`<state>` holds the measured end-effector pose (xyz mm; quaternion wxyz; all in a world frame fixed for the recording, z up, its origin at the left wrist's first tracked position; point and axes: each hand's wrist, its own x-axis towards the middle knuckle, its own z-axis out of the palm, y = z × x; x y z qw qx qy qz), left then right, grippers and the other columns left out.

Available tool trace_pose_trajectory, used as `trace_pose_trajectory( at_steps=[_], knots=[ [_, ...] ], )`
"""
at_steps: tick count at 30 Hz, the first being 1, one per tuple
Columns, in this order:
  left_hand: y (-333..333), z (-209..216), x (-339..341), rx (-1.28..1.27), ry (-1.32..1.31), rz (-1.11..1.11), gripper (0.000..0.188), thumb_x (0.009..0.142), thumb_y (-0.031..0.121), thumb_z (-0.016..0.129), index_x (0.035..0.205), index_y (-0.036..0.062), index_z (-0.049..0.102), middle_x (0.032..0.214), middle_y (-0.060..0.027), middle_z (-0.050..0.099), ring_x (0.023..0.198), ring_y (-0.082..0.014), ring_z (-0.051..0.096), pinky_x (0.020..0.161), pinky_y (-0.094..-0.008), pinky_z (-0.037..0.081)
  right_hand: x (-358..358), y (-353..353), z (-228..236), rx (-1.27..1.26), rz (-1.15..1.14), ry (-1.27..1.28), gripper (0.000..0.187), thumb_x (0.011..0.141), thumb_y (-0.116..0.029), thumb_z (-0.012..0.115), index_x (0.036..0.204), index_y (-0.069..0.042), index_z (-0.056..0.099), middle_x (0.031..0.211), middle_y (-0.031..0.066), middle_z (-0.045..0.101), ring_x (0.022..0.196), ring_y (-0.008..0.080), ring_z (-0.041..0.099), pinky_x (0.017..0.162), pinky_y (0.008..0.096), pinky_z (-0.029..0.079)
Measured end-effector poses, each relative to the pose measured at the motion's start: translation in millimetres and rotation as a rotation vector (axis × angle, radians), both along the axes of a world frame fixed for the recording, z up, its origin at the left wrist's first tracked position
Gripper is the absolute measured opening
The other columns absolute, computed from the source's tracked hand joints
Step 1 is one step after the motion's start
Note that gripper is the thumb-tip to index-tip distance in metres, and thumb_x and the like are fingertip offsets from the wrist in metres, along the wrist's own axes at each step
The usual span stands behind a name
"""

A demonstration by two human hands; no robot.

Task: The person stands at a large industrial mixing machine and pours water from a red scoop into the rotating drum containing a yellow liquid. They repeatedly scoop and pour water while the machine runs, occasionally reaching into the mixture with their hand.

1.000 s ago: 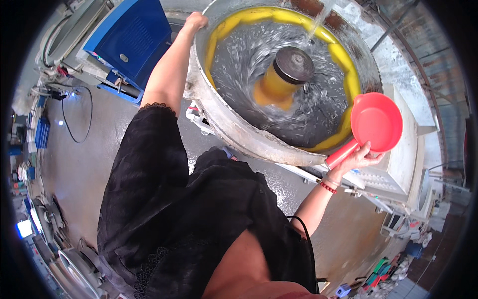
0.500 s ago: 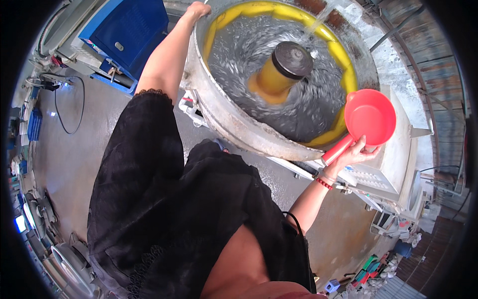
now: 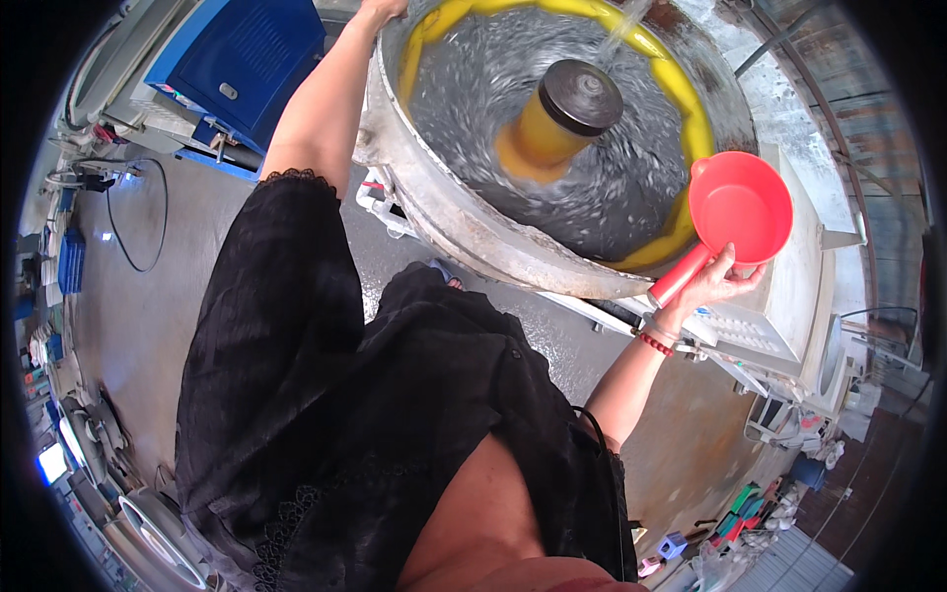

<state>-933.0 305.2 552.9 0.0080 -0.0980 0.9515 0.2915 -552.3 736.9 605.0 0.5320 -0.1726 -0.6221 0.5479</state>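
In front of me stands a big round metal tub, lined along its inner wall with yellow padding. Dark water with many small shiny pieces swirls inside, blurred by motion. A yellow post with a black cap rises from its middle. At the far left rim is my left hand, closed on the edge, partly cut off by the picture's top. My right hand holds a red plastic dipper beside the right rim. Its bowl faces up, with nothing visible in it.
A stream of water falls into the tub at the far side. Left of my left arm stands a blue metal cabinet. A black hose loops above the wet floor. Pale machine housing lies right of my right hand.
The dipper and my right hand have shifted slightly up and to the right in the picture. My left hand stays on the rim, and the view has shifted a little. The water keeps swirling.
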Motion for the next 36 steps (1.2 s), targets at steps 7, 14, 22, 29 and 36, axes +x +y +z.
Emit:
trace_pose_trajectory(
  at_steps=[7, 14, 22, 29, 36],
  knots=[
    [-0.7, -3.1, -9.4, 0.037, 0.031, -0.014, 0.028, 0.066, 0.02, 0.062, 0.085, 0.0005, 0.066, 0.086, -0.0192, 0.064, 0.08, -0.0276, 0.063, 0.067, -0.0364, 0.048, -0.6, 7.3, -5.4, 0.016, -0.001, -0.017, 0.064, 0.082, -0.007, 0.06, 0.133, -0.003, 0.022, 0.128, 0.0218, 0.036, 0.113, 0.0277, 0.043, 0.096, 0.0412, 0.039],
    [0.1, -14.2, -7.3, 0.107, 0.048, 0.015, 0.023, 0.066, 0.017, 0.061, 0.08, -0.0003, 0.066, 0.08, -0.0204, 0.064, 0.074, -0.028, 0.064, 0.061, -0.0368, 0.049, -1.2, 9.0, -8.6, -0.001, 0.041, 0.016, 0.064, 0.082, -0.007, 0.059, 0.133, -0.004, 0.022, 0.125, 0.021, 0.038, 0.114, 0.0286, 0.043, 0.095, 0.0423, 0.04],
    [8.7, 3.0, 2.6, 0.06, -0.04, -0.01, 0.042, 0.066, 0.023, 0.063, 0.102, 0.0021, 0.063, 0.1, -0.018, 0.062, 0.095, -0.0283, 0.06, 0.08, -0.0368, 0.047, 0.8, 2.3, -1.0, 0.017, 0.003, -0.067, 0.066, 0.081, -0.01, 0.061, 0.134, -0.004, 0.023, 0.132, 0.0234, 0.031, 0.119, 0.0302, 0.039, 0.097, 0.0425, 0.039],
    [0.0, 1.4, -9.1, -0.079, -0.095, -0.026, 0.044, 0.063, 0.024, 0.069, 0.103, 0.0057, 0.065, 0.108, -0.0138, 0.062, 0.104, -0.0267, 0.058, 0.087, -0.0349, 0.046, -0.6, 3.4, -3.5, 0.019, 0.038, -0.048, 0.067, 0.081, -0.012, 0.062, 0.134, -0.003, 0.022, 0.135, 0.0239, 0.027, 0.123, 0.0303, 0.034, 0.1, 0.0442, 0.036],
    [2.2, 0.5, -14.8, -0.096, -0.055, -0.099, 0.037, 0.061, 0.021, 0.069, 0.091, -0.001, 0.066, 0.094, -0.0184, 0.065, 0.085, -0.027, 0.063, 0.074, -0.0372, 0.049, 0.9, 18.7, -13.7, 0.069, -0.019, -0.129, 0.069, 0.078, -0.01, 0.067, 0.133, -0.002, 0.025, 0.125, 0.0206, 0.04, 0.108, 0.0277, 0.047, 0.091, 0.0387, 0.041]
  ],
)
